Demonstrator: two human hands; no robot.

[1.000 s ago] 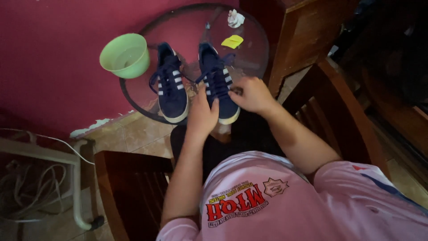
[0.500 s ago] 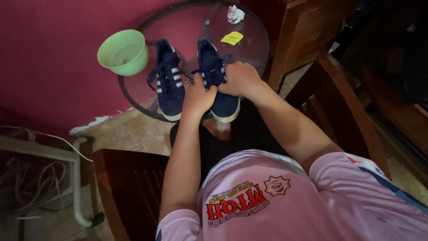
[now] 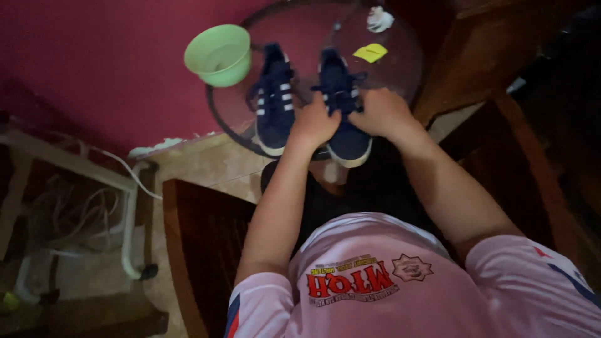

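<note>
Right shoe [image 3: 343,100]: navy, white sole, dark laces; upper centre of the frame, on the desk [image 3: 407,69], toe pointing toward the wearer of the camera. Its near half is partly covered by both hands. A loop of lace [image 3: 358,77] sticks out at the shoe's right side.

Left hand [image 3: 315,122]: fingers curled narrow on the shoe's laced middle, touching it from the left side. Whether it pinches a lace cannot be told.

Right hand [image 3: 382,111]: fingers bent and closed on the same shoe from the right, just beside the left hand; the exact grip is hidden.

Left shoe [image 3: 274,106]: matching navy shoe with white side stripes, just left of the first, parallel to it, not touched by either hand.

Desk: round, dark glass top, upper centre of the frame, carrying both shoes; their soles reach to its near edge.

Bowl [image 3: 219,55]: pale green, round, at the desk's left edge, near the left shoe.

Yellow note [image 3: 370,52]: small flat yellow piece on the glass, beyond the right shoe.

White wad [image 3: 379,19]: crumpled white object at the far edge of the desk, top of the frame.

Wall [image 3: 94,62]: deep red, upper left of the frame.

Chair [image 3: 200,250]: dark wood, lower centre-left, beside the person's left arm.

White frame [image 3: 125,206]: pale tubular frame with cords, left of the frame, on the floor.

Shirt [image 3: 388,294]: pink with a red print, bottom of the frame.
</note>
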